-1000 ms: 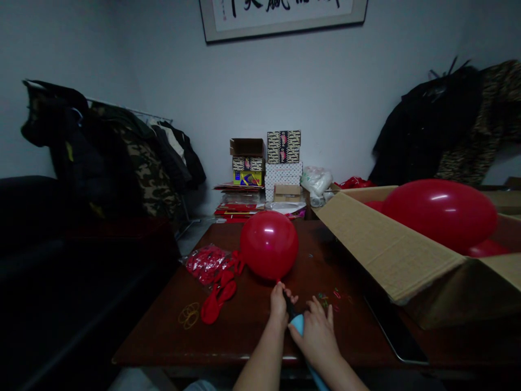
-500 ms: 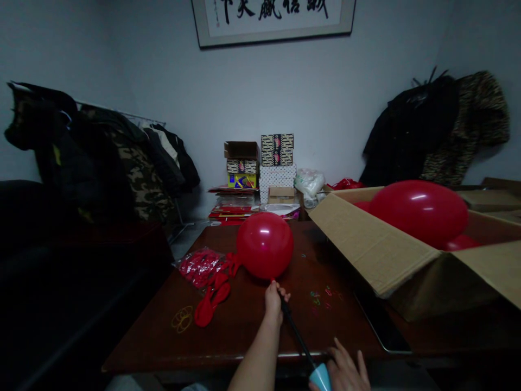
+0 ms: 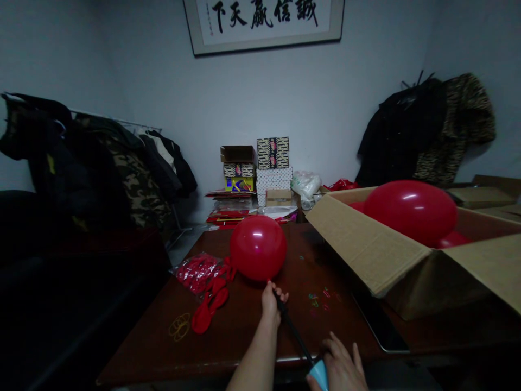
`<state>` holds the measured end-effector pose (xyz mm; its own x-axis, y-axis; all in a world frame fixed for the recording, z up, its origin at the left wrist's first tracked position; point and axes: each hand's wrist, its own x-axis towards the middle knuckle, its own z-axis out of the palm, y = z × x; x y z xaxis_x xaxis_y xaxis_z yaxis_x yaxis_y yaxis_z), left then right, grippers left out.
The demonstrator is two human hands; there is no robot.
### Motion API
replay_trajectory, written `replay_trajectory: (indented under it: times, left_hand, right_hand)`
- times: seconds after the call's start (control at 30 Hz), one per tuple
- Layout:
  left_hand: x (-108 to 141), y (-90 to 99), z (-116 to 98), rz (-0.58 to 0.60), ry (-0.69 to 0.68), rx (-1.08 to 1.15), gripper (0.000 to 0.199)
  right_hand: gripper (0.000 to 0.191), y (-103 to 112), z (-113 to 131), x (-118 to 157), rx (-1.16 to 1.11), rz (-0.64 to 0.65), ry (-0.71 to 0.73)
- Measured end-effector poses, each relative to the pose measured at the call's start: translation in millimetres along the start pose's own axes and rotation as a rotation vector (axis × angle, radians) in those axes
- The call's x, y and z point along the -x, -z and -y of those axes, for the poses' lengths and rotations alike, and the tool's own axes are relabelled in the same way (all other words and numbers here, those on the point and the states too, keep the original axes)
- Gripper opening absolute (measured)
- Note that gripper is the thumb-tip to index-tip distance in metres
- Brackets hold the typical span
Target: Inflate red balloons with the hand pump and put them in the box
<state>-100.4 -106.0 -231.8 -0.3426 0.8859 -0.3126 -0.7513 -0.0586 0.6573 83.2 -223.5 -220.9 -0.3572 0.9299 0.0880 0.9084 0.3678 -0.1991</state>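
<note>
A round, inflated red balloon (image 3: 258,248) rests over the middle of the brown table (image 3: 228,347). My left hand (image 3: 272,301) pinches its neck at the black nozzle end of a pump. The pump's black shaft (image 3: 296,336) slants down to a light blue part (image 3: 318,374) at the bottom edge. Beside that blue part is my right hand (image 3: 342,364), its thumb against it and its other fingers spread. Left of the balloon lie uninflated red balloons (image 3: 202,316) and a clear bag of red balloons (image 3: 199,271).
A cardboard box (image 3: 374,244) holding inflated red balloons (image 3: 411,212) stands at the right. Near it lies a black phone-like slab (image 3: 380,323). Small coloured clips (image 3: 321,298) and yellowish rings (image 3: 179,327) lie on the table. Stacked boxes (image 3: 272,179) stand behind.
The whole view has shifted slightly, with the scene now a little further left. The balloon and both hands keep nearly the same arrangement, and the balloon's size looks about the same.
</note>
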Motion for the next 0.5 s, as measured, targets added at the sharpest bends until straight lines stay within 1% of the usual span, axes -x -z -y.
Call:
replay_trajectory:
  times: [0.13, 0.23, 0.33, 0.4, 0.5]
  left_hand:
    - [1.4, 4.7, 3.8, 0.027, 0.03, 0.023, 0.035]
    - [2.5, 5.1, 7.3, 0.047, 0.043, 0.024, 0.036]
    - [3.5, 2.9, 7.4, 0.052, 0.058, 0.017, 0.038]
    - [3.8, 1.2, 5.8, 0.051, 0.057, 0.013, 0.04]
    - [3.6, 0.5, 3.1, 0.065, 0.036, 0.008, 0.042]
  right_hand:
    - [0.043, 7.2, 16.2, -22.8, -0.066, 0.006, 0.025]
    - [0.043, 9.2, 30.2, -44.9, -0.069, -0.043, -0.006]
    - [0.044, 6.6, 41.6, -65.0, -0.068, -0.069, -0.015]
    - [0.044, 3.2, 46.3, -73.4, -0.076, -0.085, -0.015]
    - [0.044, -1.8, 49.1, -76.5, -0.094, -0.102, -0.022]
